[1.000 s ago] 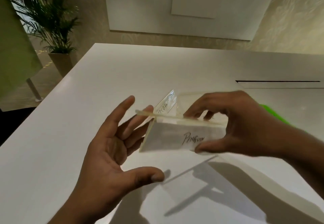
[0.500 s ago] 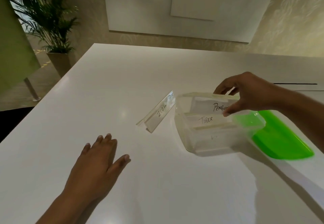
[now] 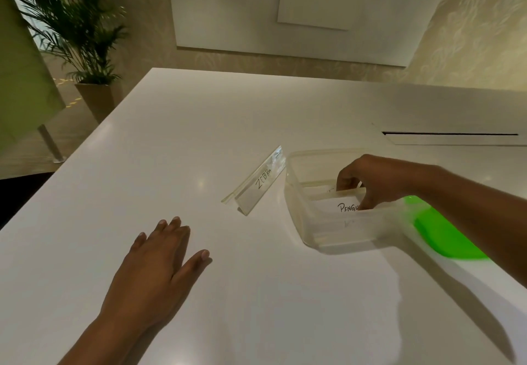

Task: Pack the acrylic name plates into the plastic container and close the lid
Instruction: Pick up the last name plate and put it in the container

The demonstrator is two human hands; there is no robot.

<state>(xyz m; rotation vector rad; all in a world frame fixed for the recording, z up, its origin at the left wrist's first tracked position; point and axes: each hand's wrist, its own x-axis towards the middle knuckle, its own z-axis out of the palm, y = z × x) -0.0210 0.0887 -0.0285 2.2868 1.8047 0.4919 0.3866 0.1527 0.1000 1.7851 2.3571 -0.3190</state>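
Since half a second ago, the right hand (image 3: pixel 373 182) has dropped from the rim down into the plastic container (image 3: pixel 302 216), carrying the "Penguin" name plate (image 3: pixel 343 206) with it; a second ago both hands held that plate in mid-air in front of the camera.

Largest in view is the white table (image 3: pixel 256 307), which carries everything and has a dark slot (image 3: pixel 450 134) cut into it at the far right. Beyond its far left corner stands a potted palm (image 3: pixel 77 30). On the table's right side sits the clear, open container, and just beyond its right end lies the bright green lid (image 3: pixel 445 239), flat on the table and partly hidden by the right forearm.

The left hand (image 3: pixel 159 270) rests palm-down on the table, well apart from the container, its grip spread flat and holding nothing. The right hand's grip is pinched on the upper edge of the "Penguin" plate, fingers behind and thumb in front, the plate standing inside the container near its front wall. Other plates lie beneath it, their lettering too faint to read. Just beside the container's left wall, the "Zebra" name plate (image 3: pixel 258 186) stands on the table, untouched.
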